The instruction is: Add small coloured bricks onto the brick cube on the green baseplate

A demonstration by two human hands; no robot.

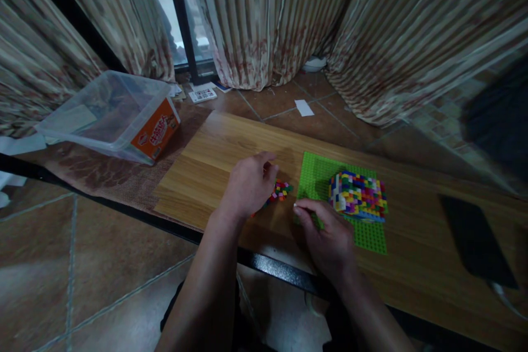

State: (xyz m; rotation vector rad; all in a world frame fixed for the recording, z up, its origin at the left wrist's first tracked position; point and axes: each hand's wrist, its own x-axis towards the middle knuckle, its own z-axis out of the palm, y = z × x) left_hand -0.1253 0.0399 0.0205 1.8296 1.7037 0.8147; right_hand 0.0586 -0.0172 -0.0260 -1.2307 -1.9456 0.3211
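My left hand [251, 184] hovers over a small pile of loose toy bricks [281, 190] on the wooden table, its fingers loosely curved and apart. Part of the pile is hidden behind it. Above the near left edge of a green studded baseplate [315, 168], my right hand [330, 234] has thumb and forefinger pinched together. A tiny pale spot shows at their tips; whether it is a brick or a fingernail I cannot make out. A multicoloured block of stacked bricks [358, 193] stands on the baseplate, just beyond my right hand.
A clear plastic bin [111, 140] with an orange label stands at the left beyond the wooden table [223, 146]. A black phone-like slab [476, 236] with a white cable [511, 303] lies at the right. Striped curtains [280, 22] hang behind, and a white paper [304, 108] lies on the tiled floor.
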